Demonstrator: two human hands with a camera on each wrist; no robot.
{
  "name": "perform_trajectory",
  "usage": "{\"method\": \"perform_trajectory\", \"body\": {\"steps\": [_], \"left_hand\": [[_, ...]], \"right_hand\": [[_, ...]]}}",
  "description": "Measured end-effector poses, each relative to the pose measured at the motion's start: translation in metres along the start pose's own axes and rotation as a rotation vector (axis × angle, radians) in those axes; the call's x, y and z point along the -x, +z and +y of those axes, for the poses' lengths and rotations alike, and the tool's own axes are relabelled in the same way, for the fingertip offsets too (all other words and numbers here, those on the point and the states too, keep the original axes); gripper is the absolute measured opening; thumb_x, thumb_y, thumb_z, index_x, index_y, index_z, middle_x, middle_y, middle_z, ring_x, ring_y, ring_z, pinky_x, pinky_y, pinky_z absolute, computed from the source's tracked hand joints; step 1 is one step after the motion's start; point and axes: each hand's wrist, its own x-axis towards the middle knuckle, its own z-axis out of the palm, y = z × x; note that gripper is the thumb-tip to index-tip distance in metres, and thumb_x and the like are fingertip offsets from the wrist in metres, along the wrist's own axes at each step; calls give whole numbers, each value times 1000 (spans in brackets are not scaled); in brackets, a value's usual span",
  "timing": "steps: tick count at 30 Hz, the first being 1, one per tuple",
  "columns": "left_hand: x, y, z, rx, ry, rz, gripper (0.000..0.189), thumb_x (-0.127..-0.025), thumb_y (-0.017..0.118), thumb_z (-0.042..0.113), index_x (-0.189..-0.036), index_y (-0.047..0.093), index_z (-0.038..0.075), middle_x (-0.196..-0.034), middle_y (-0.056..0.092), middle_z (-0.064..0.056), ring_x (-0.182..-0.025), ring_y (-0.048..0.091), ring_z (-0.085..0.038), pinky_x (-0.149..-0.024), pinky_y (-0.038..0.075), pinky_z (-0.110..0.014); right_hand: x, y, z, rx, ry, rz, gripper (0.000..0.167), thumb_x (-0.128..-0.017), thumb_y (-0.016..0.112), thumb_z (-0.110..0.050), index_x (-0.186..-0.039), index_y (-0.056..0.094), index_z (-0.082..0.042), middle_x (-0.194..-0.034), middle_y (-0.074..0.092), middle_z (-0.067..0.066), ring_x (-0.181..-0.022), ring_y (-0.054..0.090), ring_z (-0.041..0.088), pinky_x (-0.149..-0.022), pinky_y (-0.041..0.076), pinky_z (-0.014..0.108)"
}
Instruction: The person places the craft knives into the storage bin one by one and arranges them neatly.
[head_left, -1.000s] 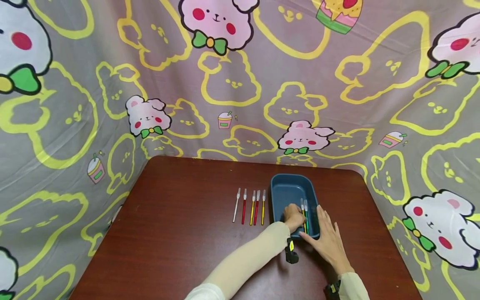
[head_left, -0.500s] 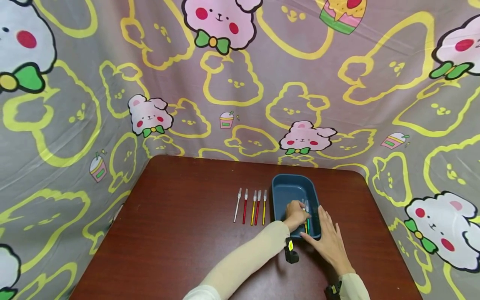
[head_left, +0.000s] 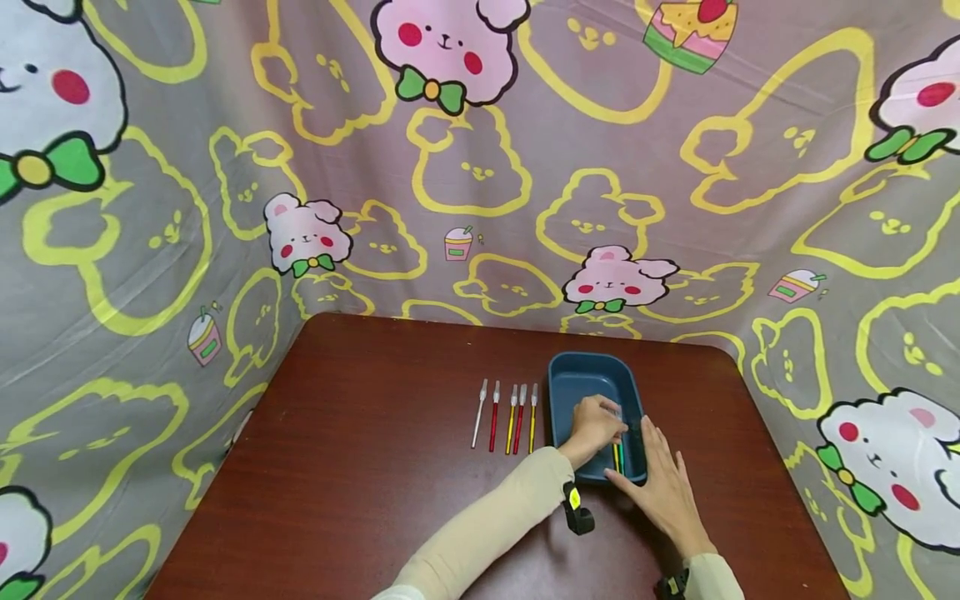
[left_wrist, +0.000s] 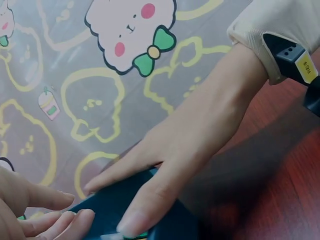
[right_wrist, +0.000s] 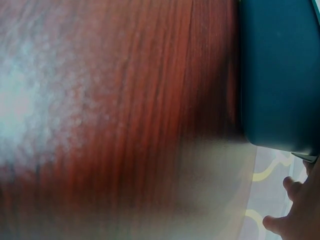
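A dark blue tray (head_left: 588, 356) stands on the table, with a yellow pen (head_left: 617, 457) and a green pen (head_left: 622, 461) lying along its right side. My left hand (head_left: 596, 423) is inside the tray, its fingertips bent over the pens' clear-capped ends. In the left wrist view its fingers (left_wrist: 37, 212) show a gap with nothing visible between them. My right hand (head_left: 666, 487) rests on the tray's near right corner, thumb over the front rim and straight fingers along the right side. The tray's outer wall (right_wrist: 282, 75) fills the right of the right wrist view.
Left of the tray lie several pens in a row: a white one (head_left: 477, 417), a red one (head_left: 493, 421), then a yellow, a red and a yellow one. A patterned cloth (head_left: 495, 200) hangs around the brown table (head_left: 360, 433).
My left hand has shifted slightly forward and right inside the tray, from beside the two pens to over their capped ends. The right hand has stayed at the tray's corner.
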Motion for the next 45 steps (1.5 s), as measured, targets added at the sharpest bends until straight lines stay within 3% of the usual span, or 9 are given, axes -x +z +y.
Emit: {"method": "perform_trajectory", "body": {"steps": [9,21,31,36,39,45], "left_hand": [[-2,-30,9,58,14,-39,21,-83,81,-13,-101,75,-4,-72,74,-8,-59,74,-23,-63,64,-38],[-4,-69,10,108,40,-55,20,-86,81,-8,-105,74,-7,-77,75,-10,-66,76,-29,-66,65,-41],[-6,-98,3,198,11,-33,23,-85,77,-12,-108,72,-11,-82,73,-16,-67,76,-34,-59,63,-35],[-6,-112,-4,167,7,-12,24,-85,77,-12,-109,71,-12,-80,72,-12,-59,71,-23,-60,64,-38],[-6,-121,-11,191,-4,4,26,-84,74,-14,-109,68,-16,-76,69,-10,-55,64,-15,-57,62,-32],[-8,-144,-29,189,-18,41,26,-86,72,-14,-111,67,-16,-85,73,-20,-60,68,-19,-59,63,-35]], "right_hand": [[-3,0,2,-1,14,-7,116,-89,77,-58,-170,10,-9,-170,24,26,-154,23,52,-116,15,78],[-1,-1,5,13,-9,14,109,-89,77,-57,-169,20,-10,-172,23,20,-153,24,52,-114,17,80],[-1,-2,4,3,-3,10,111,-88,78,-57,-169,19,-8,-173,22,20,-154,24,51,-115,17,79],[0,-3,4,-7,0,15,112,-88,78,-56,-169,19,-7,-172,23,20,-154,24,50,-115,17,79],[0,-1,3,-12,-1,13,112,-88,78,-56,-169,18,-9,-172,23,20,-154,24,50,-115,17,79],[-1,2,3,-18,1,3,113,-88,78,-57,-170,15,-10,-173,22,20,-154,24,50,-116,16,78]]}}
